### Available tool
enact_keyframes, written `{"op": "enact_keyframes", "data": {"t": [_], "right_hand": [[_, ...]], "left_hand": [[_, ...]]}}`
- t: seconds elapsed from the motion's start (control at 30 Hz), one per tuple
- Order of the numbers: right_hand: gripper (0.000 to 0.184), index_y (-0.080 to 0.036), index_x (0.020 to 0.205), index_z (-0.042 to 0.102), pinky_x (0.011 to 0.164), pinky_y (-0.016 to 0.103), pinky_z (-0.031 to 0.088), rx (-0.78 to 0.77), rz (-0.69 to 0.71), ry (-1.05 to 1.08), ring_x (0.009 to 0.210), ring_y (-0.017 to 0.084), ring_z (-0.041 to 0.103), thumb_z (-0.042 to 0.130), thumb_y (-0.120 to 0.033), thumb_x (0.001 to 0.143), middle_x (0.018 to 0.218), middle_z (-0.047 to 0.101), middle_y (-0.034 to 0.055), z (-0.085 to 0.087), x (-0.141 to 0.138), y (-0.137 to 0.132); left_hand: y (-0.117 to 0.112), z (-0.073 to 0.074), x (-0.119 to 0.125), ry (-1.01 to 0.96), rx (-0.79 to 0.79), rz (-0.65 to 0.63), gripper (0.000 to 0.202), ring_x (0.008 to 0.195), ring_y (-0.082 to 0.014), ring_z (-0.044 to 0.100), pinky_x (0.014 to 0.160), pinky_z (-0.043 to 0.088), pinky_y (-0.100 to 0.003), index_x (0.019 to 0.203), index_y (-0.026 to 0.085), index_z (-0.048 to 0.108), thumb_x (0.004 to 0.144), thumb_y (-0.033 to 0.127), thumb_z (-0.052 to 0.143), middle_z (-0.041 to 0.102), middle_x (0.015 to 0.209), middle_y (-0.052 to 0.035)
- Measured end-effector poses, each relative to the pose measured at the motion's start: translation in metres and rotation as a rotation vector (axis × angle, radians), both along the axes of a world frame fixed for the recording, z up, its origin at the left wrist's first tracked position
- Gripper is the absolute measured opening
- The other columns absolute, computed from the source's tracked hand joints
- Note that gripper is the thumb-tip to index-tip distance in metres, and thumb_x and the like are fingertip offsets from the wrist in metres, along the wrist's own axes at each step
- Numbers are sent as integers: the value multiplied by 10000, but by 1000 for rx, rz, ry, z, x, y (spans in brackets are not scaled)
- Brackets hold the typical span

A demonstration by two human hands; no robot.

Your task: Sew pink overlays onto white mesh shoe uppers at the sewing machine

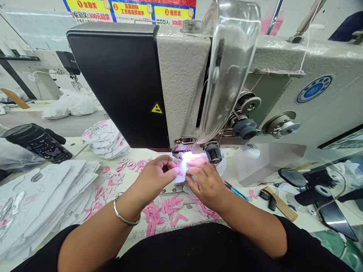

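A white fabric piece [181,173] lies between your hands, its far end just under the presser foot [183,144] of the sewing machine [181,79], in the bright pool of the machine's lamp. Your left hand [157,177], a metal bangle [126,213] at its wrist, is curled and pinches the near left of the piece between fingers and thumb, while your right hand [202,185] bends over its right side, fingertips pressing down. Neither hand is open; gripping from both sides appears meant to keep the small piece flat and steer it squarely toward the foot. Ahead of your hands, a clear plastic guard [229,64] rises in front of the machine, likely shielding you from the needle area. Beyond and left of your left hand, a stack of white cut pieces with pink edging [104,140] sits by the machine, and nearer that hand lies a larger pile of white panels [42,200], both within easy reach. Pink cutouts [167,210] lie scattered just below your hands, close to your body. Right of your right hand, blue-handled snips [236,192] rest on the worktable, apparently kept close for trimming threads, with a wooden strip [280,204] farther out beyond them.
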State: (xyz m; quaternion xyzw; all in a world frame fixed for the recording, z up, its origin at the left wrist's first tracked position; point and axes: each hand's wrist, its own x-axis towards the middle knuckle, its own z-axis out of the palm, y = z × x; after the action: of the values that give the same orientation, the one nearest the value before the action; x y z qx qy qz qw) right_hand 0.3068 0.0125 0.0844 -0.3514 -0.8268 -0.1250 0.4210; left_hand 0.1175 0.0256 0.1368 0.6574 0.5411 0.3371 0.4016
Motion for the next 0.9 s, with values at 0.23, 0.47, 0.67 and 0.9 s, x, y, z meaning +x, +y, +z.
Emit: {"op": "enact_keyframes", "data": {"t": [0.23,0.47,0.67,0.9], "right_hand": [[221,-223,1083,555,990,459,427,4,-6,-7,1025,209,602,583,-110,895,1119,651,82,-7,2,1],[296,-269,1110,633,943,458,415,36,-6,-53,1014,228,585,597,-104,867,1143,630,81,-11,2,5],[310,-285,1042,653,904,433,428,58,35,10,991,209,583,604,-61,833,1093,631,47,-10,3,8],[306,-278,1052,624,925,463,431,67,104,89,1005,206,591,602,-56,843,1106,624,49,-7,7,5]], "left_hand": [[-1,-1,2,-14,16,17,120,635,-128,449,583,367,-255,739,206,569,766,309,625,543,723,29],[1,-9,2,-65,-1,19,139,601,-115,435,580,352,-252,723,209,548,771,311,629,508,687,47],[0,-15,3,-402,-105,-11,184,677,-116,509,652,422,-254,799,205,556,749,303,704,550,789,31],[-7,-8,7,-558,-252,-15,228,670,-81,508,638,438,-227,841,200,525,748,245,728,538,853,29]]}}
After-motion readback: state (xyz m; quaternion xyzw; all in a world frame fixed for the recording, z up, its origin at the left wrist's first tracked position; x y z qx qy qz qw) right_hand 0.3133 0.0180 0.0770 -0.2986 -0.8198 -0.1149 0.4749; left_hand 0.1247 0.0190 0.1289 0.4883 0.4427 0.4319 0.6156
